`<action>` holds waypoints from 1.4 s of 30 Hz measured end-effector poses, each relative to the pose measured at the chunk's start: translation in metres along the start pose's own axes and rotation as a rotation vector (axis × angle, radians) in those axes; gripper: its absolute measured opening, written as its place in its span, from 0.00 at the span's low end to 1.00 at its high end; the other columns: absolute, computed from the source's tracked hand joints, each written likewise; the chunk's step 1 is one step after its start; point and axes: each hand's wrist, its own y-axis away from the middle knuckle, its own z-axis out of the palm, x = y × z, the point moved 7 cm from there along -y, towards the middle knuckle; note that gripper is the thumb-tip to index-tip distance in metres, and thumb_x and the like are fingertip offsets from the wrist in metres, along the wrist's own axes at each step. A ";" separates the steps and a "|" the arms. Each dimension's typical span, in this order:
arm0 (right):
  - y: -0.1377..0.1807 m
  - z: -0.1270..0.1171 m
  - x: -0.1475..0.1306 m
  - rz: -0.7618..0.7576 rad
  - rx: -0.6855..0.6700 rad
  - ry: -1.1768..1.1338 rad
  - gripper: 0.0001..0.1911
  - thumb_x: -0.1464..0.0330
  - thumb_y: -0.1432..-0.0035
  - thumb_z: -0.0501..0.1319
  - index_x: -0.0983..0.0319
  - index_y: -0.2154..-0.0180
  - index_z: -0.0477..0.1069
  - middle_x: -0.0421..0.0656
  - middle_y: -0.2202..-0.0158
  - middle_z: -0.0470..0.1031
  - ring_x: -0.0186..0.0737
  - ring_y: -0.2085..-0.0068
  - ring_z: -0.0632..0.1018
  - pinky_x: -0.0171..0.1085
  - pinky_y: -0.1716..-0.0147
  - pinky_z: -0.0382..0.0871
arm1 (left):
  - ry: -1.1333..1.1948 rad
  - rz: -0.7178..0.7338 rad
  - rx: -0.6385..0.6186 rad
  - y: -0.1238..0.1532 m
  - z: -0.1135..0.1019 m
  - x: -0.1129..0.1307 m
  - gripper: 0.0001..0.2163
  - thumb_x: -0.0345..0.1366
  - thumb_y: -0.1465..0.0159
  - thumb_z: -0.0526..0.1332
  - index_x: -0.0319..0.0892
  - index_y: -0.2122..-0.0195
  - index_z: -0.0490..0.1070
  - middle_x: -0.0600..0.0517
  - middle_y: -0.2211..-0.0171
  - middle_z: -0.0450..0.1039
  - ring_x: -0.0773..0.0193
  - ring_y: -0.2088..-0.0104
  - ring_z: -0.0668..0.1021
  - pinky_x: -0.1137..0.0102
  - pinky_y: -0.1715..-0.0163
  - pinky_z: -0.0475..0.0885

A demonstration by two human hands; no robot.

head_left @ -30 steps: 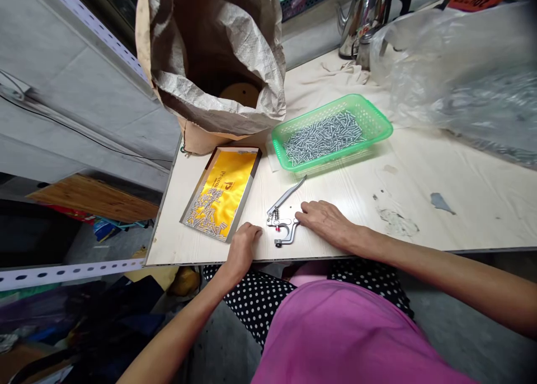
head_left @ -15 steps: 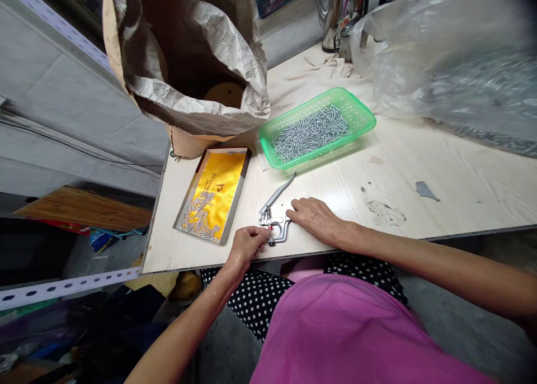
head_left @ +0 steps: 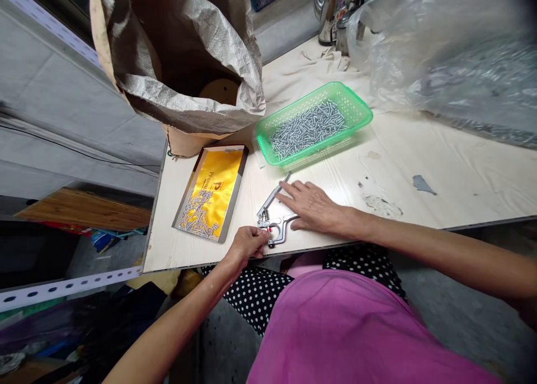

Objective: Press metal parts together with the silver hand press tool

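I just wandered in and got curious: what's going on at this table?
Someone has their right hand spread at the handles of a plier-like metal tool; its handles stand apart. Their left hand pinches its fingertips beside the tool's jaws; whether they hold anything is too small to tell. Small metal pieces lie in the yellow-lined box and the green basket.

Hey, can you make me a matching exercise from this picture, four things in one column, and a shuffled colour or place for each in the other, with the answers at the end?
Things:
1. Perforated basket
2. Shallow box
3. Plier-like tool
4. Large sack

Descriptions:
A. Between the left hand and the right hand
B. Tan outside, mouth open
C. Green, holding many small metal pieces
D. Yellow inside

Pairs: 1-C, 2-D, 3-A, 4-B
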 end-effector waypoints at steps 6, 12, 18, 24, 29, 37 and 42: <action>-0.020 0.008 0.016 -0.160 -0.087 -0.010 0.54 0.47 0.59 0.72 0.69 0.38 0.59 0.59 0.39 0.64 0.65 0.39 0.60 0.55 0.44 0.57 | 0.004 0.010 0.003 0.006 0.002 -0.009 0.14 0.40 0.49 0.72 0.35 0.75 0.73 0.58 0.85 0.66 0.74 0.85 0.66 0.78 0.86 0.63; -0.025 0.008 0.011 -0.124 -0.137 0.030 0.43 0.48 0.57 0.71 0.69 0.47 0.66 0.52 0.52 0.71 0.54 0.52 0.67 0.47 0.53 0.60 | 0.043 0.009 0.016 0.005 0.002 -0.015 0.17 0.45 0.52 0.74 0.36 0.75 0.72 0.58 0.85 0.66 0.74 0.85 0.66 0.78 0.86 0.63; -0.018 0.004 0.007 -0.077 -0.157 0.051 0.30 0.52 0.50 0.70 0.67 0.54 0.71 0.51 0.54 0.72 0.52 0.53 0.67 0.43 0.58 0.58 | -0.062 0.035 0.017 0.006 -0.001 -0.022 0.17 0.48 0.43 0.67 0.39 0.75 0.69 0.58 0.84 0.63 0.71 0.84 0.66 0.74 0.83 0.64; -0.014 0.002 0.005 -0.050 -0.125 0.040 0.25 0.55 0.47 0.69 0.67 0.56 0.72 0.52 0.55 0.72 0.51 0.53 0.67 0.42 0.60 0.58 | -0.547 0.664 0.406 0.030 -0.006 0.027 0.11 0.43 0.36 0.61 0.40 0.60 0.72 0.46 0.60 0.74 0.57 0.58 0.76 0.63 0.57 0.72; -0.014 0.005 0.005 -0.061 -0.169 0.010 0.31 0.55 0.51 0.71 0.70 0.53 0.70 0.52 0.54 0.71 0.50 0.53 0.67 0.42 0.59 0.60 | -0.866 0.981 0.277 0.016 0.034 0.063 0.33 0.43 0.41 0.68 0.39 0.38 0.58 0.38 0.37 0.60 0.46 0.39 0.64 0.52 0.41 0.64; -0.013 0.002 0.013 0.034 -0.175 -0.002 0.19 0.61 0.44 0.68 0.68 0.56 0.73 0.54 0.55 0.73 0.49 0.54 0.70 0.40 0.61 0.63 | -1.002 0.945 0.234 -0.005 0.047 0.087 0.21 0.43 0.36 0.63 0.38 0.45 0.66 0.44 0.55 0.70 0.52 0.53 0.70 0.59 0.53 0.70; -0.020 0.006 0.013 -0.018 -0.229 -0.053 0.07 0.70 0.36 0.60 0.67 0.61 0.74 0.51 0.60 0.75 0.45 0.58 0.74 0.39 0.64 0.62 | -0.933 0.906 0.263 -0.009 0.044 0.091 0.08 0.40 0.33 0.61 0.41 0.60 0.73 0.49 0.64 0.70 0.56 0.58 0.70 0.63 0.59 0.69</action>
